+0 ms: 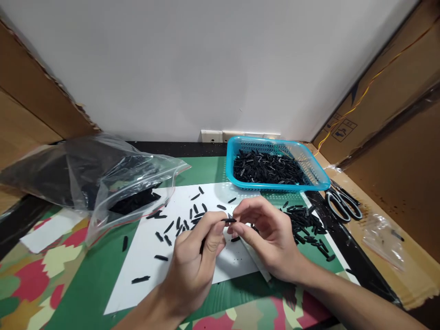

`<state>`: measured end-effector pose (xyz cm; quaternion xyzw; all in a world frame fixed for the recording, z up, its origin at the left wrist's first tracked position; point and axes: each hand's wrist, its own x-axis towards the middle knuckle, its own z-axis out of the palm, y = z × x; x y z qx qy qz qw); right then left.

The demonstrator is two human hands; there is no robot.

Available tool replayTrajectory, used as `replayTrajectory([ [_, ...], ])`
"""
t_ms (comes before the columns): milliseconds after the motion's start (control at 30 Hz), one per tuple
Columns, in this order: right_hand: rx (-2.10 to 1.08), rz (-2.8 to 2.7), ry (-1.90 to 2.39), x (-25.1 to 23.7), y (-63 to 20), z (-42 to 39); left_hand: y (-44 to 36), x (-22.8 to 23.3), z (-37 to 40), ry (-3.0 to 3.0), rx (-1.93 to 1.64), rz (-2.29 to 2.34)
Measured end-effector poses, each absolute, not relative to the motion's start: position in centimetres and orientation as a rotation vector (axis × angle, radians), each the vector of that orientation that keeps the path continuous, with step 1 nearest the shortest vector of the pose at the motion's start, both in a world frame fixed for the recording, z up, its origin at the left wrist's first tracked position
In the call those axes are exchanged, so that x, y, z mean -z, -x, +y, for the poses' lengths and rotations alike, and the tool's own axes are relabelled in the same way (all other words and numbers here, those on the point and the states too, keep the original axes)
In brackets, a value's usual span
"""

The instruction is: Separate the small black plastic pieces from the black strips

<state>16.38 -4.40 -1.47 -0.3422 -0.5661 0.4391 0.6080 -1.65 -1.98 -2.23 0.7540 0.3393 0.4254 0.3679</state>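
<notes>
My left hand (201,250) pinches a small, slim black piece (229,220) between thumb and bent forefinger. At the piece's right end, the thumb and fingertips of my right hand (268,238) close on it. Both hands are raised above a sheet of white paper (127,256). Several similar black pieces (168,227) lie scattered on the paper, left of my left hand. To the right of my right hand is a denser heap of black pieces (305,220). What exactly the pieces are, I cannot make out.
A blue plastic basket (278,187) full of black pieces stands at the back right. On the left lies a clear zip bag (137,172) with black contents. Scissors (343,206) and a small plastic bag (385,243) lie at the right. Cardboard walls (395,137) flank the table.
</notes>
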Motion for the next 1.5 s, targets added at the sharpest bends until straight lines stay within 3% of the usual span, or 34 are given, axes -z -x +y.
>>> replayTrajectory([
  [533, -0.564, -1.566, 0.887, 1.3, -17.5, -4.0, 1.8, 2.3, -1.6, -2.199, -1.079, 0.908],
  [1200, -0.623, -1.542, 0.934, 1.6, -17.5, -3.6, 1.9, 1.8, -1.6, -2.274, -0.986, 0.859],
  [1500, -0.838, -1.670, 0.990, 1.5, -17.7, -3.8, 2.0, 2.7, -1.0, -2.209, -0.866, 0.851],
])
